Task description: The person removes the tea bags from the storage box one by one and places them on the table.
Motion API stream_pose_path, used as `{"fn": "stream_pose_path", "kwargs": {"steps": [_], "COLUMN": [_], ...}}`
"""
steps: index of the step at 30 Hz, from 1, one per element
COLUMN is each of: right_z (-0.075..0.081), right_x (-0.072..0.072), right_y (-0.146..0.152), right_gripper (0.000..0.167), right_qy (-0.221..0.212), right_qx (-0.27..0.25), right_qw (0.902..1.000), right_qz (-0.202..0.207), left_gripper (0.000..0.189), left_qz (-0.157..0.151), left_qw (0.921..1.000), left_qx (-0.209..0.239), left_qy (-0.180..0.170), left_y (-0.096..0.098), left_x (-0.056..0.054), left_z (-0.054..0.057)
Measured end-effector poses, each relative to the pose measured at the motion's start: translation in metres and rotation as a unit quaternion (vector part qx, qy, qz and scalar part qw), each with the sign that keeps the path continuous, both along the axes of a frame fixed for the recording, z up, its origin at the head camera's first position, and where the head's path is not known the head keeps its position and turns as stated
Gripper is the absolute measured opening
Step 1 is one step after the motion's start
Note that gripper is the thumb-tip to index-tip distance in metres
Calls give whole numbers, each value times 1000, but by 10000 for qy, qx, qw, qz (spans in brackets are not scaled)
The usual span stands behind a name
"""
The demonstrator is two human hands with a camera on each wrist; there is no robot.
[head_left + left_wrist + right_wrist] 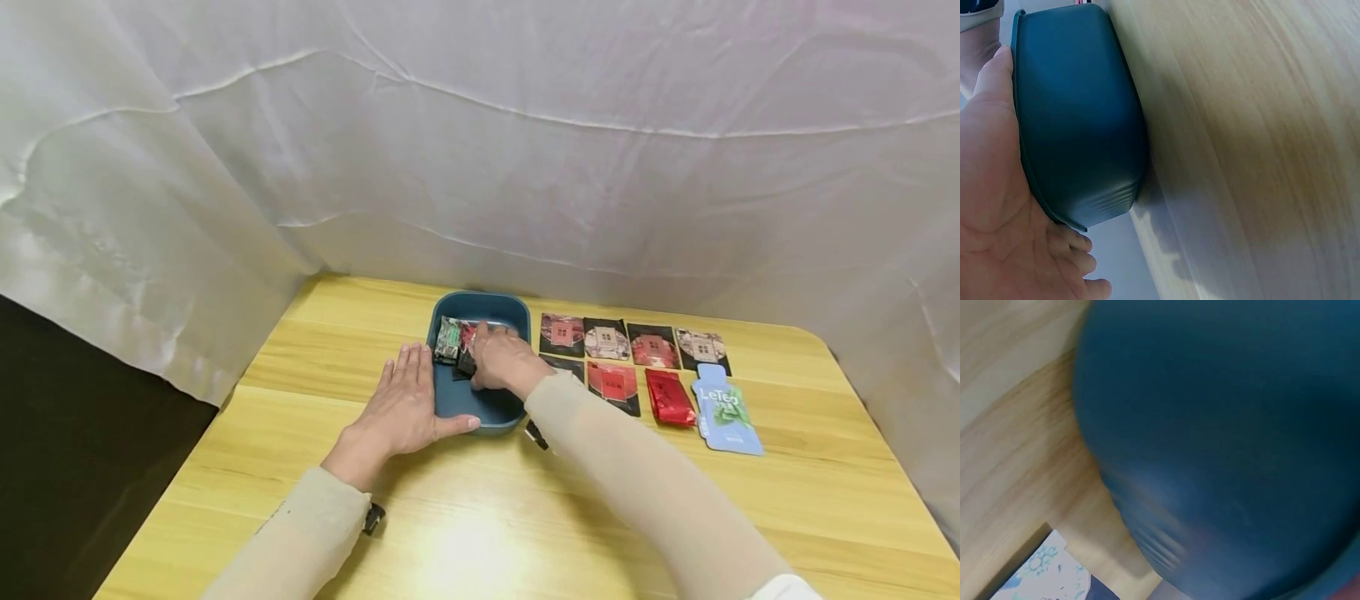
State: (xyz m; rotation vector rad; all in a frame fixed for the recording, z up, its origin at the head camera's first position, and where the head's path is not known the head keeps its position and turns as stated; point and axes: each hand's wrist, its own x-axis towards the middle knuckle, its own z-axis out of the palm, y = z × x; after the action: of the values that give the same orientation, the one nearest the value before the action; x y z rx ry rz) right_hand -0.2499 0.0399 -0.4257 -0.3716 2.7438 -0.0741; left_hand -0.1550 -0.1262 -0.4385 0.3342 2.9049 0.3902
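Observation:
A dark blue-green plastic bin [480, 421] stands on the table, holding several small foil tea sachets [447, 340], one green and grey, others black and red. My left hand [405, 412] rests along its left rim, fingers straight and thumb spread over the near edge; the left wrist view shows that palm [997, 206] against the bin's rim. Inside the bin, my right hand [506, 360] has its fingers and thumb bent around a black-and-red sachet [466, 358], partly covering it. The bin's outer wall [1210, 437] fills most of the right wrist view, which hides the fingertips.
Right of the bin, square sachets [606, 339] lie in two rows. A red foil packet [670, 397] and a light blue LeTea packet [727, 412] end the nearer row. White cloth [525, 183] hangs behind the wooden table [285, 400].

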Motion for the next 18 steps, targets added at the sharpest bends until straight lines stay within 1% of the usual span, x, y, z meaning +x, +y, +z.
{"fn": "stream_pose_path", "kwargs": {"steps": [6,10,14,18], "right_z": [-3,-2,0,9], "right_x": [-1,-1,1,4], "right_y": [-2,0,5,12], "right_gripper": [95,106,110,110], "right_qy": [8,54,196,340], "right_qx": [-50,-306,-601,-885], "right_qw": [10000,9995,9978,9945], "right_qz": [-31,1,219,445], "left_gripper": [134,134,133,133], "left_qz": [29,41,33,36], "left_qw": [10000,9999,9998,9997], "left_qx": [62,104,153,180], "left_qy": [-36,-90,-136,-137], "left_y": [-1,-1,-1,-2], "left_x": [0,0,0,1], "left_z": [-1,-1,-1,0]}}
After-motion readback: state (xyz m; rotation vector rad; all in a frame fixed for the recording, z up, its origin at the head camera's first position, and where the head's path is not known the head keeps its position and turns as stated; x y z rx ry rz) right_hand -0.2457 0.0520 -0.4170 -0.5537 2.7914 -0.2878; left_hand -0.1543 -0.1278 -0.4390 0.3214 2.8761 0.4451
